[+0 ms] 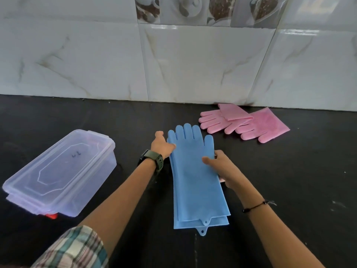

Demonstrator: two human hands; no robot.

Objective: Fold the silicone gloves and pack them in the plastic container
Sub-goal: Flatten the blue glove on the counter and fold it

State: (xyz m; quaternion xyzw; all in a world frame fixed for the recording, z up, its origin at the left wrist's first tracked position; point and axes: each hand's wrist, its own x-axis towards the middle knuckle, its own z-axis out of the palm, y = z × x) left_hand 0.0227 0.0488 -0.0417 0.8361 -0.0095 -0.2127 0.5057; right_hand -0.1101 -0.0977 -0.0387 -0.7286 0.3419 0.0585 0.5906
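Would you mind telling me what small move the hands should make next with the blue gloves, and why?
Probably fold the fingertip end of the blue gloves back toward the cuffs. They lie stacked flat at full length, with the left hand and right hand at either edge, and look longer than the still-lidded plastic container.

I saw both hands, left (161,145) and right (222,167), gripping the edges of stacked blue gloves (195,182) on the black counter (289,180); the lidded container (59,173) sat left.

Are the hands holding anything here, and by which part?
Both hands are on the blue gloves, stacked flat on the counter. The left hand touches their left edge near the palm; the right hand grips the right edge, thumb on top.
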